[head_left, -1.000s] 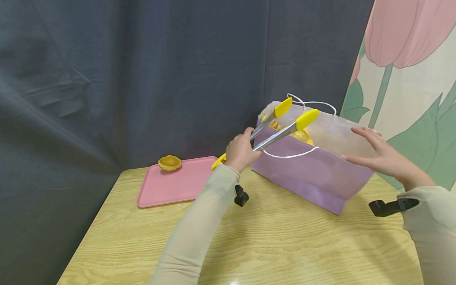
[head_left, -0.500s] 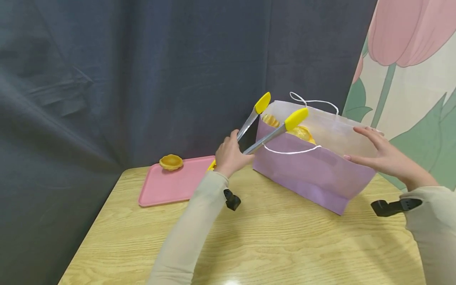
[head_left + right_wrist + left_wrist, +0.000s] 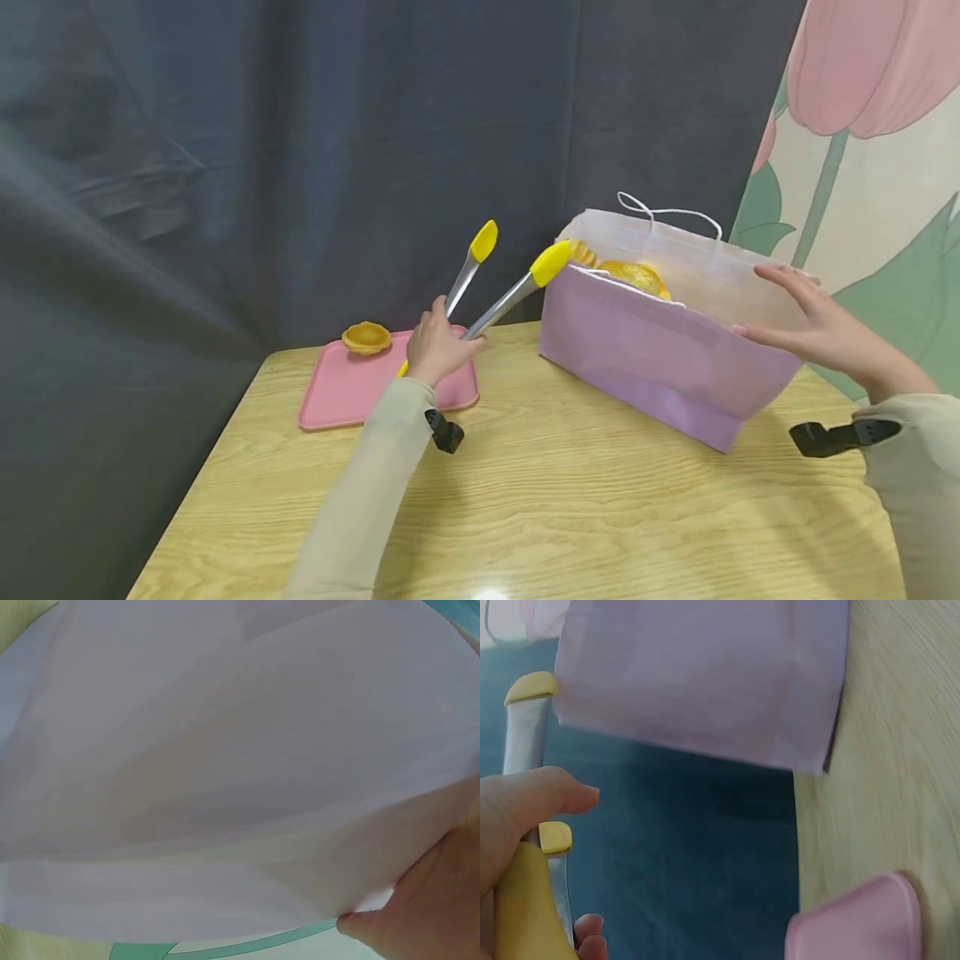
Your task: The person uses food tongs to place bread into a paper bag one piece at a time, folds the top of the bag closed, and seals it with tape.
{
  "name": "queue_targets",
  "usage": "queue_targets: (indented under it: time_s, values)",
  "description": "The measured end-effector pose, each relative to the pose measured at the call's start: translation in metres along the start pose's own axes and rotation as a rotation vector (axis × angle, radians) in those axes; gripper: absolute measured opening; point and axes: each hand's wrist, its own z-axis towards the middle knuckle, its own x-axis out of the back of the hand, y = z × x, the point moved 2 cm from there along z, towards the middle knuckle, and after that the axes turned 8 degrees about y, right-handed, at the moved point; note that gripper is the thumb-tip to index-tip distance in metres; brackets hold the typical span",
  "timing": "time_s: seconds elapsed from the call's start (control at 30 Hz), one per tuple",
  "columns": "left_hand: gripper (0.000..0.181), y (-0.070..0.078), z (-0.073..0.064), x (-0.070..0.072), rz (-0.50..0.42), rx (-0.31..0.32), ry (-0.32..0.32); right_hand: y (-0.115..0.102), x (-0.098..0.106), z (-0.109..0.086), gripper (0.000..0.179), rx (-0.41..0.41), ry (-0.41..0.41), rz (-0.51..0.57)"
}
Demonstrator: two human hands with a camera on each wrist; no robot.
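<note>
My left hand (image 3: 441,343) grips a pair of metal tongs (image 3: 504,308) with yellow tips and handles, raised over the right side of the pink tray (image 3: 330,400). The tong arms are spread apart with nothing between them; in the left wrist view the thumb (image 3: 555,793) lies across them. My right hand (image 3: 832,337) spans the top of the purple paper bag (image 3: 645,350), fingers spread, with the thumb at its near edge. A golden bun (image 3: 636,275) and a striped pastry (image 3: 582,252) show inside. A tart-shaped pastry (image 3: 367,337) sits on the tray's far left corner.
The wooden table (image 3: 570,500) extends in front of the tray and bag. A dark curtain (image 3: 420,150) hangs behind, and a tulip-patterned wall (image 3: 885,208) stands at the right. White cord handles (image 3: 678,212) rise from the bag.
My left hand has moved left with the tongs, away from the bag toward the tray. The bag's near cord handle has shifted up onto its rim. My right hand stays at the bag.
</note>
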Motion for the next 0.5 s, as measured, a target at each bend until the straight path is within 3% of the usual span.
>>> queue_targets:
  time_s: [0.27,0.5]
  values:
    - [0.094,-0.047,-0.002,0.013,-0.05,0.111,0.023,0.001,0.001,-0.001,0.088,0.001,0.003,-0.003]
    - [0.089,-0.089,-0.01,0.022,0.044,0.208,0.048,0.001,0.001,-0.005,0.087,0.003,0.008,-0.004]
